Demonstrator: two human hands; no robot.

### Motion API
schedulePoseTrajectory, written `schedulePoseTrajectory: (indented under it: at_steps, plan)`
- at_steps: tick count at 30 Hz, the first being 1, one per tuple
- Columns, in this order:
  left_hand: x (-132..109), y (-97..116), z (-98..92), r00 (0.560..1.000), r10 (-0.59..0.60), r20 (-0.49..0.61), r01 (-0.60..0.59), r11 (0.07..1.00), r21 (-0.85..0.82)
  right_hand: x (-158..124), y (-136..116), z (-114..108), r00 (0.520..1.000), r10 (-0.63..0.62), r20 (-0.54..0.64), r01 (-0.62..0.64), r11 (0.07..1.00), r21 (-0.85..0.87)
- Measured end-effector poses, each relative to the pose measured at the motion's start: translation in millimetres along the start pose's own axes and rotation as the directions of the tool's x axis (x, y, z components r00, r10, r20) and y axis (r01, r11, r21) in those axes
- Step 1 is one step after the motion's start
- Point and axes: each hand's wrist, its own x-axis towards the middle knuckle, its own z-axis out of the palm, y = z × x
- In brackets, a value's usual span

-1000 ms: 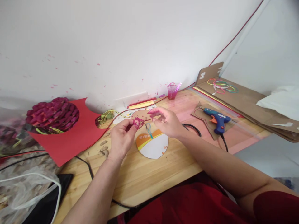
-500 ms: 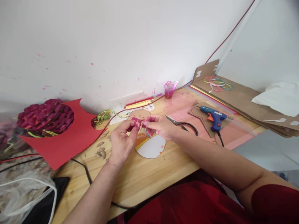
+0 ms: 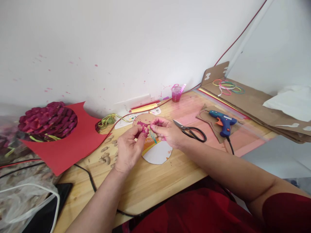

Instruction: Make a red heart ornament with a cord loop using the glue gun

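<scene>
Head view: left hand (image 3: 127,149) pinches a small magenta piece (image 3: 145,131) above the tabletop (image 3: 145,187); right hand (image 3: 168,133) just beside it, fingers narrow, cannot tell whether they grip anything; teal strand (image 3: 153,137) below the right fingertips; white-and-orange cutout (image 3: 157,154) beneath both; scissors (image 3: 194,133) near the right wrist; peanuts (image 3: 105,157) left of the left hand.

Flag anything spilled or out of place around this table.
Pink spots dot the white wall, with more smears by the pink-stained cup; they look like splashed paint, odd on an otherwise plain surface. Peanut-like pieces lie loose on the table beside the left hand.
</scene>
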Motion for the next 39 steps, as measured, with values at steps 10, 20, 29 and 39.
schedulePoseTrajectory:
  at_steps: [10,20,29,39]
  plan:
    - [-3.8,4.5,0.5,0.996,0.08,0.045,-0.084,0.993,0.083,-1.5,-2.3,5.0,0.988,-0.081,-0.133,0.087,0.996,0.037]
    - [-2.3,5.9,-5.0,0.998,-0.045,0.036,0.044,0.999,0.026,10.5,-10.9,-14.7,0.929,-0.212,-0.305,0.229,0.973,0.022]
    - [0.3,0.7,-0.6,0.991,0.031,0.127,-0.045,0.993,0.106,4.8,-17.3,-14.1,0.986,-0.153,0.065,0.143,0.979,0.145]
    - [-0.8,5.9,-3.0,0.996,0.024,0.085,-0.042,0.974,0.223,5.3,-16.3,-16.0,0.99,-0.075,0.122,0.065,0.994,0.083]
